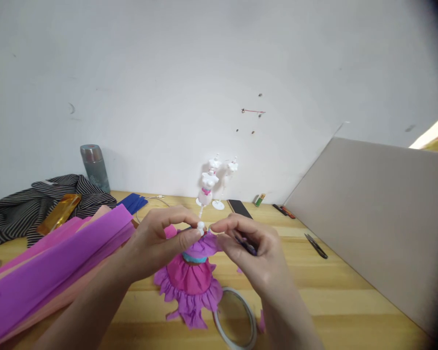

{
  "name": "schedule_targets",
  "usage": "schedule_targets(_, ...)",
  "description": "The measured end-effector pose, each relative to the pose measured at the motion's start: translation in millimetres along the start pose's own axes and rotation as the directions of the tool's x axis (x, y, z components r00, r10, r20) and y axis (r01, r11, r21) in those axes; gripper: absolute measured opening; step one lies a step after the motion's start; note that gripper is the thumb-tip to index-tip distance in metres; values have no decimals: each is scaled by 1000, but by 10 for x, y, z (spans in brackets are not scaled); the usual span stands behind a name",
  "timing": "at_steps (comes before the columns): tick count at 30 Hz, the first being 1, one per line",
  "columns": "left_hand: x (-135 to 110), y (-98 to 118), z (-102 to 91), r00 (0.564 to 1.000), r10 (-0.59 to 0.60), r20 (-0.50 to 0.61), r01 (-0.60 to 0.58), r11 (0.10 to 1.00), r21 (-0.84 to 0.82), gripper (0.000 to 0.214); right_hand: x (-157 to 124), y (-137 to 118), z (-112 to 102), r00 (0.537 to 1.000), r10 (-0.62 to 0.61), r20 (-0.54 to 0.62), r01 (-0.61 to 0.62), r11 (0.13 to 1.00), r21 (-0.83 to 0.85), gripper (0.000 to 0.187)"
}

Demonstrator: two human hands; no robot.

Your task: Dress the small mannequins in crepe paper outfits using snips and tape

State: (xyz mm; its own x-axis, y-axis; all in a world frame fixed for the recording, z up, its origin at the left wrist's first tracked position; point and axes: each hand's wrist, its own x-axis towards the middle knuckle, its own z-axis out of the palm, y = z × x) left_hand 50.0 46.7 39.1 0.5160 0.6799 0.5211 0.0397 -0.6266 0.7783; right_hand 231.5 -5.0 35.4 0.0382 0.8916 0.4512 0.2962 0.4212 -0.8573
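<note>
A small white mannequin (200,228) stands in front of me in a paper dress (189,274). The dress has a pink skirt, a purple ruffled hem, a light blue waistband and a purple ruffled top. My left hand (168,238) pinches the mannequin's white upper end between thumb and index finger. On the other side, my right hand (250,243) pinches the edge of the purple crepe paper (212,244) at the top. Inside my curled right fingers rests a dark object, mostly hidden; its kind I cannot make out.
Lower centre lies a tape roll (253,323). Crepe paper sheets (69,272) cover the left side, near striped cloth (7,209) and a flask (95,167). Behind stand more white mannequins (209,181) and a phone (240,209). Thread snips (316,246) lie right, before a pale board (372,209).
</note>
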Motion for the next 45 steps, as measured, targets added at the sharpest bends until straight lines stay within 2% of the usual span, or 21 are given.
schedule_targets(4,-13,1,0,1000,5,15,-5,1000,-12,16,-7,20,-100,999,-50,12,49,997,54,16)
schedule_targets(8,-22,-16,-37,999,4,42,0,995,-97,14,62,92,-242,969,-170,181,177,984,-23,29)
schedule_targets(10,-17,-41,-70,996,13,88,2,986,-166,13,123,170,-277,949,-234,210,245,969,-31,33)
schedule_targets(14,-3,-91,-128,980,49,194,2,967,-254,15,236,327,-245,858,-422,294,444,896,-10,33)
schedule_targets(17,-6,-91,-141,981,50,186,3,961,-275,15,288,386,-206,800,-520,298,540,842,20,31)
schedule_targets(24,-6,-74,-154,975,103,195,-43,957,-288,12,352,473,-220,746,-622,239,628,776,61,22)
schedule_targets(30,13,-77,-183,966,157,205,-100,959,-264,15,362,501,-205,728,-638,250,646,761,59,25)
schedule_targets(35,23,-109,-164,965,180,190,-125,956,-266,12,360,496,-147,694,-684,226,692,720,56,26)
schedule_targets(40,26,-162,-157,960,216,181,-157,943,-292,11,353,486,-88,681,-702,207,707,705,62,25)
schedule_targets(45,26,-146,-155,960,197,199,-136,949,-286,13,346,467,-75,678,-703,214,710,702,57,24)
